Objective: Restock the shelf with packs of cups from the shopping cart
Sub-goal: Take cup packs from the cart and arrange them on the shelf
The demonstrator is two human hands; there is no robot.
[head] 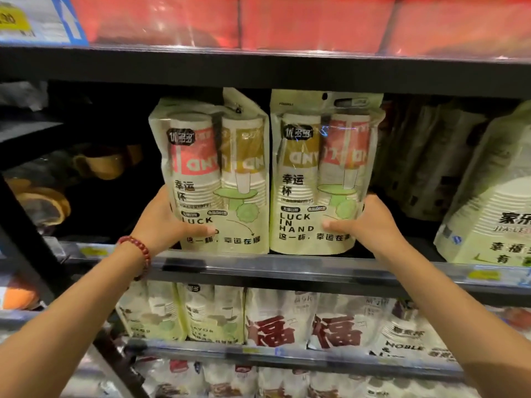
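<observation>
Two pale green packs of cups stand upright side by side at the front of the middle shelf [258, 267]. My left hand [165, 222], with a red bead bracelet at the wrist, grips the lower left side of the left pack [214, 156], thumb across its front. My right hand [365, 222] grips the lower right side of the right pack [321, 168], thumb on its front. Both packs show red and gold paper cups through clear plastic and read "LUCK IN HAND". The shopping cart is out of view.
A dark gap lies left of the packs, with amber cups [43, 202] further left. Another pale cup pack [494, 208] and dark packs [422, 156] sit to the right. Red packs [287, 21] fill the shelf above. More cup packs [273, 320] line the shelf below.
</observation>
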